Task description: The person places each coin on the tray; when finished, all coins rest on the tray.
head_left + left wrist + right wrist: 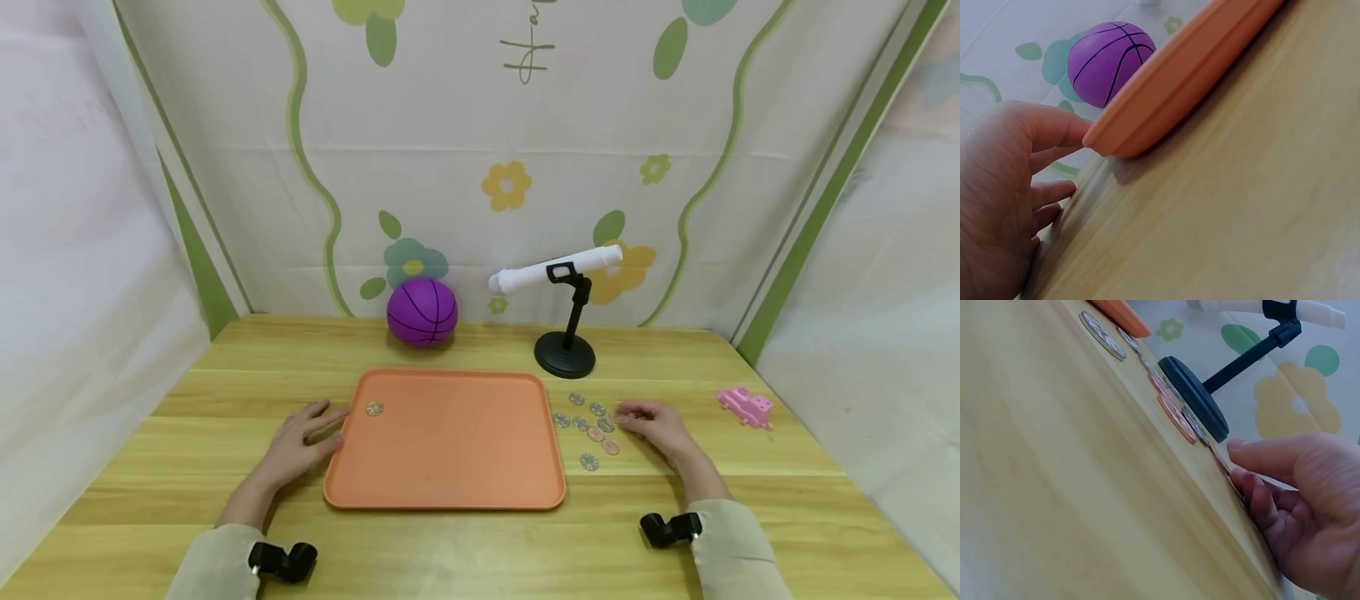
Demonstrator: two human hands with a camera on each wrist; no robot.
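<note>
My left hand (294,446) rests at the left edge of the orange tray (450,450), fingers extended. In the left wrist view a finger touches the raised tray rim (1147,100). One silver coin (374,408) lies inside the tray, near its left side. To the right of the tray, several silver coins (589,462) and copper coins (611,447) lie loose on the table. My right hand (656,425) is at their right side. In the right wrist view its bent fingers touch the edge of a flat copper coin (1218,459), with the thumb held apart above.
A purple basketball (422,312) sits behind the tray. Right of it stands a white microphone-shaped tube (555,271) on a black stand (565,354). A pink toy (746,407) lies at the table's right. Printed cloth (450,108) hangs along the back edge.
</note>
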